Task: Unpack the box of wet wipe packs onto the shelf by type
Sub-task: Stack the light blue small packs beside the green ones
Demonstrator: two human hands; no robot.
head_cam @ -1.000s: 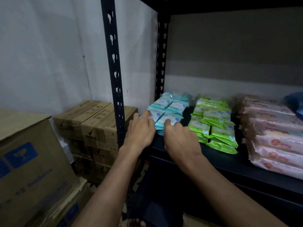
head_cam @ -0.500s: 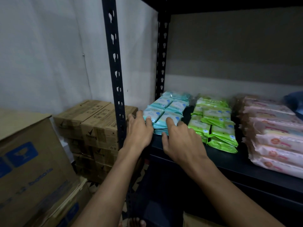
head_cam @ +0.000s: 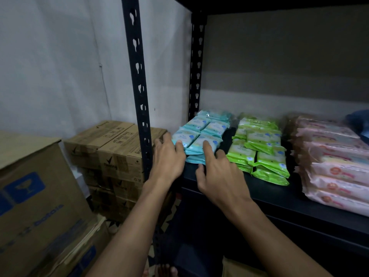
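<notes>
On the shelf (head_cam: 259, 194), both hands' fingertips (head_cam: 206, 145) touch the blue packs (head_cam: 199, 136).

Stacked brown cartons (head_cam: 111, 148) are seen left of the black upright post (head_cam: 137, 80). A larger blue-printed carton (head_cam: 34, 206) is placed nearer, beside a white wall (head_cam: 50, 56).

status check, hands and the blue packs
Left hand and right hand open, fingers on blue wipe packs. Green packs beside. Nothing in the way.
</notes>
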